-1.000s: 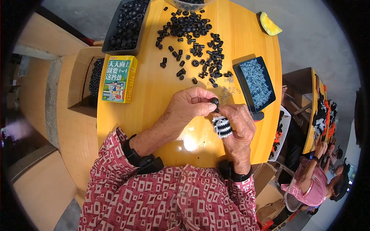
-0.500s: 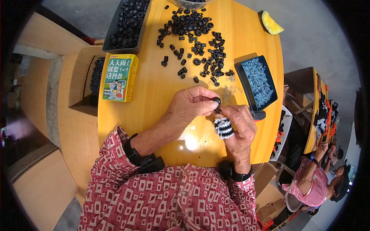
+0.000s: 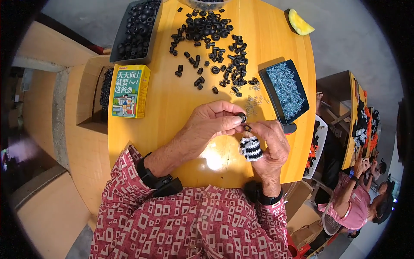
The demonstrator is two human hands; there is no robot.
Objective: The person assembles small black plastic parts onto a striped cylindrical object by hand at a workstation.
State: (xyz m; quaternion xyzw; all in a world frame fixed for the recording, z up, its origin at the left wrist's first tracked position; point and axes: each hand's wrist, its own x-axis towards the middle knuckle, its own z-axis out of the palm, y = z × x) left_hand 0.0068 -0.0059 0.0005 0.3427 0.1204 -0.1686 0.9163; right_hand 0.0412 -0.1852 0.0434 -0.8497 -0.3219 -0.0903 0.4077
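Observation:
My left hand [image 3: 214,122] is closed, its thumb and forefinger pinching a small round black plastic part [image 3: 242,117]. Just below it, the fingertips of my right hand [image 3: 272,142] are pressed together on a smaller dark piece [image 3: 247,128], mostly hidden by the fingers. A black-and-white striped knitted cover [image 3: 251,149] wraps one finger of the right hand. Both hands meet above the near part of the yellow wooden table [image 3: 172,116]. Beyond them lies a loose spread of small black plastic parts [image 3: 235,64], with tiny clear shiny bits [image 3: 254,103] closer to the fingers.
A dark tray of pale blue shiny pieces [image 3: 263,75] stands at the right, a black bin [image 3: 148,54] of black parts at the far left. Below the bin is a yellow-green carton [image 3: 129,91]. A yellow fruit wedge [image 3: 300,22] lies far right. Another person [image 3: 351,198] works at a table beyond.
My fingertips have shifted slightly, leaving the round black part a little farther from the smaller piece. The table's contents appear moved a little left in the view.

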